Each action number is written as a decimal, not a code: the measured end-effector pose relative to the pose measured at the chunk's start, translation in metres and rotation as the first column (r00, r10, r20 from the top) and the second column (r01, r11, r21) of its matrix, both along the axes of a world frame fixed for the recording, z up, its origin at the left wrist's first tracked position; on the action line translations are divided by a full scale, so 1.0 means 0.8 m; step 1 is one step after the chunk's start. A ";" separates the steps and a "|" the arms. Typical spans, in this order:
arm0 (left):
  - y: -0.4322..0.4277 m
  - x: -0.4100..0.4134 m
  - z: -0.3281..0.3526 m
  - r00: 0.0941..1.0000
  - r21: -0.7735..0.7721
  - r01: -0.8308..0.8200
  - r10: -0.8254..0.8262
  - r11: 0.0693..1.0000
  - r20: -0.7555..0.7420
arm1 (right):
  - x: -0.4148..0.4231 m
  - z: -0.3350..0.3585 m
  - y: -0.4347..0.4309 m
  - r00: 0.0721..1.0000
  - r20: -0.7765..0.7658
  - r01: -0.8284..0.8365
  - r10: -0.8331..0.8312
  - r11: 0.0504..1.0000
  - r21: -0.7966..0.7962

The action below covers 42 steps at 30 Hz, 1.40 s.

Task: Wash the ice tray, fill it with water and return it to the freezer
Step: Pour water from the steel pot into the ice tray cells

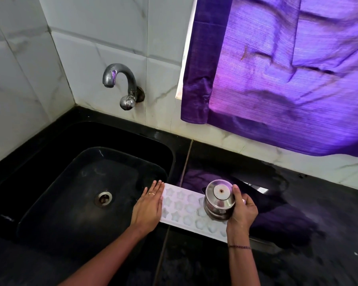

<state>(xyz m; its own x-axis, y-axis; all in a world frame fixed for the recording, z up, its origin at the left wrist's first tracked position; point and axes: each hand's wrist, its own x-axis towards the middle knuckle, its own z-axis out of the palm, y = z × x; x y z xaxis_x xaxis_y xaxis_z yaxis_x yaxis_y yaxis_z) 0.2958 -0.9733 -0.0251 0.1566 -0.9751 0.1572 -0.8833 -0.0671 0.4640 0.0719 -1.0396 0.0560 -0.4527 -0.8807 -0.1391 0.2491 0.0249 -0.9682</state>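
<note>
The white ice tray (182, 205) lies flat on the black counter (318, 234), just right of the sink (74, 182), its left end reaching the sink's edge and its long side running away to the right and toward the person. Its star and round moulds face up. The left hand (148, 207) rests palm-down on the tray's left end, fingers (156, 188) straight and close together, not curled round anything; a ring (151, 194) shows on one of them. The right hand (243, 211) grips a steel pot (219, 200), thumb on its far side and the other fingers wrapped round the near side. The pot is tipped so that its base faces the camera, and it sits over the tray's right part, covering several moulds; whether it touches the tray cannot be told. The tray's right end is hidden behind this hand and wrist, which wears a thin bracelet (239, 247). A curved tap (120, 79) projects from the tiled wall above the sink, with the drain (103, 198) in the basin below. A purple curtain (287, 79) hangs at the upper right.
</note>
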 end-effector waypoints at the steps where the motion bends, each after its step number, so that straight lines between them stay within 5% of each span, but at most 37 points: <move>1: 0.000 0.000 -0.001 1.000 0.000 -0.002 0.002 1.000 -0.001 | 0.000 0.000 0.000 1.000 -0.015 -0.001 0.001 1.000 -0.003; 29: 0.001 0.000 -0.006 0.998 -0.008 -0.008 0.008 1.000 -0.055 | 0.004 0.008 -0.001 0.992 -0.121 0.018 -0.022 0.999 -0.027; 42: 0.001 0.000 -0.006 0.999 -0.009 -0.015 0.014 1.000 -0.039 | -0.013 -0.009 -0.003 0.983 0.167 0.078 -0.078 0.997 0.006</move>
<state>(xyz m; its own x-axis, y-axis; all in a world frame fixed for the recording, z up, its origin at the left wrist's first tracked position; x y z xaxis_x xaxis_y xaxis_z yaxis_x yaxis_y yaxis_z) 0.2959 -0.9722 -0.0300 0.1768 -0.9712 0.1597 -0.8635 -0.0752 0.4987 0.0615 -1.0420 0.0490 -0.4908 -0.8435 -0.2182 0.4081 -0.0013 -0.9129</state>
